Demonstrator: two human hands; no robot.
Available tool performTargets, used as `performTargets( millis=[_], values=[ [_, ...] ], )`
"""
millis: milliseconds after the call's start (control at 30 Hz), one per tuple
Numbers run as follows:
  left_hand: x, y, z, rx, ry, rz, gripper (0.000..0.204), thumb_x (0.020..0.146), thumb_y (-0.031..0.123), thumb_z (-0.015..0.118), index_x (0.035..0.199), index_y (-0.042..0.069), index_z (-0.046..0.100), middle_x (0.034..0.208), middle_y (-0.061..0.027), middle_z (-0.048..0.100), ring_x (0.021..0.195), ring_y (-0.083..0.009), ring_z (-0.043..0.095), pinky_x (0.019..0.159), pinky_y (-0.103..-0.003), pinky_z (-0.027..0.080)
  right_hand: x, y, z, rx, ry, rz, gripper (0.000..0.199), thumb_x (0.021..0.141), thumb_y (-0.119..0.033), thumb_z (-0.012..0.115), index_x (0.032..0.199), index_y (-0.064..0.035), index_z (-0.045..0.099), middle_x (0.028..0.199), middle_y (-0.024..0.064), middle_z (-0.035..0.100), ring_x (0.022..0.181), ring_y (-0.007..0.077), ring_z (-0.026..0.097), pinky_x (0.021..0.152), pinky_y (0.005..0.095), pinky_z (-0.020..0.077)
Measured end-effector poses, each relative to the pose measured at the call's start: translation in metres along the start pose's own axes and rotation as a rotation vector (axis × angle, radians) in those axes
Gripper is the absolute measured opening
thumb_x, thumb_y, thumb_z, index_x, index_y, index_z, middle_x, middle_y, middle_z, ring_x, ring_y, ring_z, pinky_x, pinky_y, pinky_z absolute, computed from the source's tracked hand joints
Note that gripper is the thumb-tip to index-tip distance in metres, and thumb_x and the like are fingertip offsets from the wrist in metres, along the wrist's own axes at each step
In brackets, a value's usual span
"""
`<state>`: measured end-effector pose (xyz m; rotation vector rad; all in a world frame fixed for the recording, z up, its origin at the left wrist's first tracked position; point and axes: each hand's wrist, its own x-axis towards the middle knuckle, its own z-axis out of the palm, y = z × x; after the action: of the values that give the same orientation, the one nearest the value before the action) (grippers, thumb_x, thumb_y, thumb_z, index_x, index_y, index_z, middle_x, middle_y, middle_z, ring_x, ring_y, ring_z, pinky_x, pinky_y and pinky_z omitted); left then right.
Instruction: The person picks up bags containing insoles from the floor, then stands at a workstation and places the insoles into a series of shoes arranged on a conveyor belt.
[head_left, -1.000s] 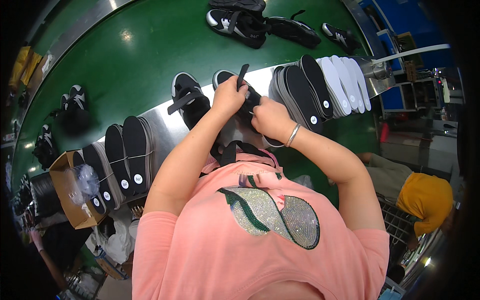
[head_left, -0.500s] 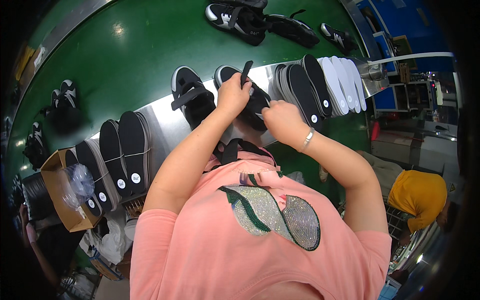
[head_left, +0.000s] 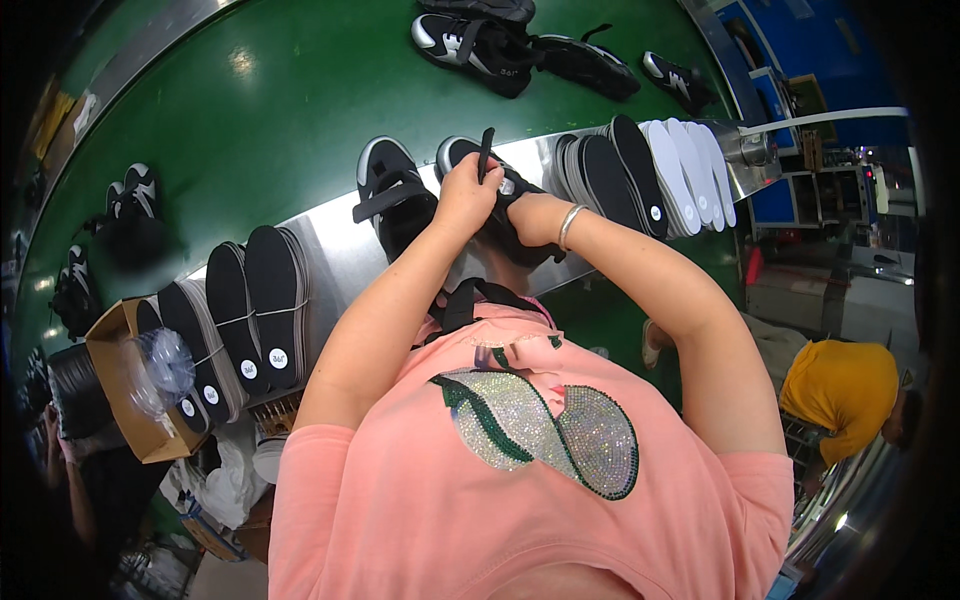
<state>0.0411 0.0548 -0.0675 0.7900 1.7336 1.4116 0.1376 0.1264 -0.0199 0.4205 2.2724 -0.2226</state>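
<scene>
A black sneaker (head_left: 517, 240) with a silver-grey toe lies on the metal strip in front of me. My left hand (head_left: 466, 196) is closed around its upper, with the black strap (head_left: 487, 143) standing up by the fingers. At the sneaker's opening, my right hand (head_left: 537, 217) reaches in, and its fingertips are hidden inside. Just left of it lies a second sneaker (head_left: 392, 192) of the same kind, its strap spread out sideways and touched by neither hand.
Black insoles (head_left: 605, 180) and white insoles (head_left: 683, 165) stand in rows to the right. Bundled black insoles (head_left: 277, 300) and a cardboard box (head_left: 112, 375) are at left. More sneakers (head_left: 480, 52) lie on the green surface (head_left: 290, 90). A person in yellow (head_left: 838, 390) is at right.
My right hand has moved left from the sneaker's right edge, and its fingers have gone into the opening. The left hand keeps its hold. The whole view has shifted slightly.
</scene>
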Motion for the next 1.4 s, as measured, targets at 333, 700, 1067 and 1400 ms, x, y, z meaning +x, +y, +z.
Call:
performTargets(
  millis=[333, 700, 1067, 1400],
  values=[
    [-0.004, 0.007, 0.0, 0.086, 0.04, 0.117, 0.018, 0.077, 0.015, 0.056, 0.084, -0.001, 0.054, 0.073, -0.0176, 0.06, 0.072, -0.0324, 0.058, 0.066, -0.037, 0.044, -0.015, 0.001, -0.001, -0.089, 0.03, -0.009, 0.019, 0.072, -0.016, 0.051, 0.082, -0.0059, 0.063, 0.079, 0.0118, 0.063, 0.076, 0.025, 0.062, 0.067, 0.0339, 0.0479],
    [-0.003, 0.006, -0.002, 0.071, 0.004, 0.138, 0.018, 0.078, 0.016, 0.055, 0.085, 0.0, 0.053, 0.073, -0.0165, 0.06, 0.07, -0.0308, 0.058, 0.065, -0.036, 0.044, -0.038, 0.014, 0.032, 0.151, 0.149, -0.196, 0.022, 0.07, -0.018, 0.051, 0.083, -0.0005, 0.055, 0.066, 0.0151, 0.059, 0.071, 0.0321, 0.058, 0.079, 0.0415, 0.0378],
    [-0.005, 0.006, -0.008, 0.044, -0.101, 0.119, 0.02, 0.079, 0.017, 0.054, 0.088, 0.0, 0.054, 0.074, -0.0173, 0.06, 0.072, -0.0297, 0.059, 0.066, -0.034, 0.044, -0.025, 0.024, 0.027, 1.383, 0.175, -0.066, 0.041, 0.081, -0.032, 0.053, 0.098, 0.0051, 0.052, 0.091, 0.0163, 0.06, 0.084, 0.0212, 0.06, 0.071, 0.03, 0.0473],
    [-0.004, 0.005, -0.006, 0.129, -0.084, 0.108, 0.025, 0.081, 0.024, 0.051, 0.087, 0.0, 0.055, 0.076, -0.0204, 0.059, 0.076, -0.0356, 0.057, 0.066, -0.038, 0.043, -0.02, 0.014, 0.034, 1.819, 0.382, -0.055, 0.019, 0.082, -0.019, 0.057, 0.076, -0.0009, 0.056, 0.058, 0.001, 0.049, 0.053, 0.0103, 0.048, 0.056, 0.023, 0.0417]
  ],
)
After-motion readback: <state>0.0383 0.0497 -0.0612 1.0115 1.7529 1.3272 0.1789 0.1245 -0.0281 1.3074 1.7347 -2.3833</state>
